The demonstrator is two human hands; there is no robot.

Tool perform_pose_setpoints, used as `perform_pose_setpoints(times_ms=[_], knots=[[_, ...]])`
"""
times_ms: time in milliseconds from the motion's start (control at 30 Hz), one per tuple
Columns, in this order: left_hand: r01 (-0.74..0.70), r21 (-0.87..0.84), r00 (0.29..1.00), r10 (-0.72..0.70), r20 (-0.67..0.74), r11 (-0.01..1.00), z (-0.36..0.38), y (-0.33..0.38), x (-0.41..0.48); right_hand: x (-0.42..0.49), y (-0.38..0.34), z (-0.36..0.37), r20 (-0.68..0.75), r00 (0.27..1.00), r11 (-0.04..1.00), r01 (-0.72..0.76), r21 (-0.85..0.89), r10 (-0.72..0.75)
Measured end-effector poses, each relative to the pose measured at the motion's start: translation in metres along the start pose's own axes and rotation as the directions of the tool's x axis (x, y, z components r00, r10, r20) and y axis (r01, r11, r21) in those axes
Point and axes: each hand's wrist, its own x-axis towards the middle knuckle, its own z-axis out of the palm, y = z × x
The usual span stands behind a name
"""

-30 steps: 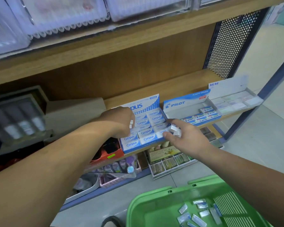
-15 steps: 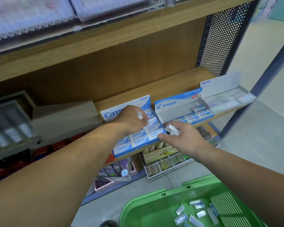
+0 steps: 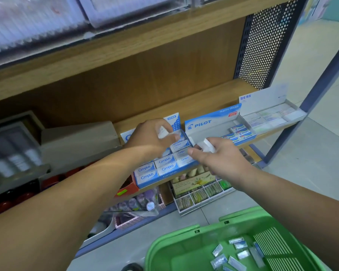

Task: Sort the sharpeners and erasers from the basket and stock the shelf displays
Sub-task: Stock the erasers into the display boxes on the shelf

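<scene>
**Stocking under way, basket not emptied**

One white eraser point(image 3: 162, 132) is pinched in the grip of the left hand point(image 3: 151, 138) above the Campus display point(image 3: 160, 172), a second eraser point(image 3: 208, 145) in that of the right hand point(image 3: 220, 156). At 5 o'clock, wrapped pieces point(image 3: 241, 254) lie unsorted in the green basket point(image 3: 176, 232).

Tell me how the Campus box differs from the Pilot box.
The Campus box is packed with rows of erasers; the Pilot box is mostly bare, with a few erasers at its right end. The left hand hides most of the Campus box's header, while the Pilot box's header shows in full. Both are blue-and-white display boxes on the same wooden shelf.
</scene>
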Motion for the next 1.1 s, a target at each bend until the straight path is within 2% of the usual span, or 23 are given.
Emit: perform_pose_setpoints(times_ms=[133, 200, 333, 467, 600, 667, 733, 833, 933, 1033, 1100], knots=[[-0.023, 0.001, 0.964, 0.022, 0.266, 1.000, -0.002, 0.004, -0.021, -0.008, -0.023, 0.001, 0.054, 0.997, 0.985, -0.069, 0.160, 0.062], [-0.027, -0.058, 0.942, 0.045, 0.334, 0.998, -0.003, 0.007, -0.026, -0.012, -0.028, 0.000, 0.116, 0.992, 0.981, -0.068, 0.182, 0.047], [0.028, -0.217, 0.911, 0.065, 0.406, 0.976, -0.003, 0.013, -0.027, -0.014, -0.029, -0.002, 0.117, 0.992, 0.978, -0.071, 0.195, 0.049], [0.114, -0.442, 0.885, 0.111, 0.452, 0.890, -0.004, 0.020, -0.030, -0.013, -0.030, -0.007, 0.122, 0.990, 0.978, -0.092, 0.185, 0.070], [0.246, -0.547, 0.919, -0.013, 0.394, 0.800, -0.008, 0.019, -0.028, -0.012, -0.029, -0.012, 0.130, 0.986, 0.970, -0.127, 0.209, 0.101], [0.236, -0.518, 0.954, -0.095, 0.284, 0.822, -0.009, 0.013, -0.024, -0.010, -0.028, -0.014, 0.117, 0.985, 0.960, -0.153, 0.235, 0.128], [0.211, -0.477, 0.964, -0.101, 0.246, 0.853, -0.009, 0.009, -0.021, -0.010, -0.027, -0.014, 0.111, 0.983, 0.956, -0.172, 0.238, 0.149], [0.199, -0.463, 0.955, -0.066, 0.288, 0.863, -0.007, 0.011, -0.022, -0.008, -0.026, -0.013, 0.102, 0.981, 0.951, -0.188, 0.244, 0.168], [0.161, -0.475, 0.963, -0.032, 0.268, 0.865, -0.006, 0.014, -0.022, -0.006, -0.025, -0.015, 0.079, 0.980, 0.947, -0.197, 0.255, 0.183], [0.073, -0.320, 0.956, 0.026, 0.293, 0.945, -0.003, 0.021, -0.024, -0.007, -0.025, -0.021, 0.095, 0.979, 0.959, -0.195, 0.208, 0.178], [0.052, -0.261, 0.942, 0.040, 0.334, 0.964, 0.003, 0.028, -0.027, -0.011, -0.026, -0.029, 0.099, 0.981, 0.976, -0.178, 0.124, 0.166]])
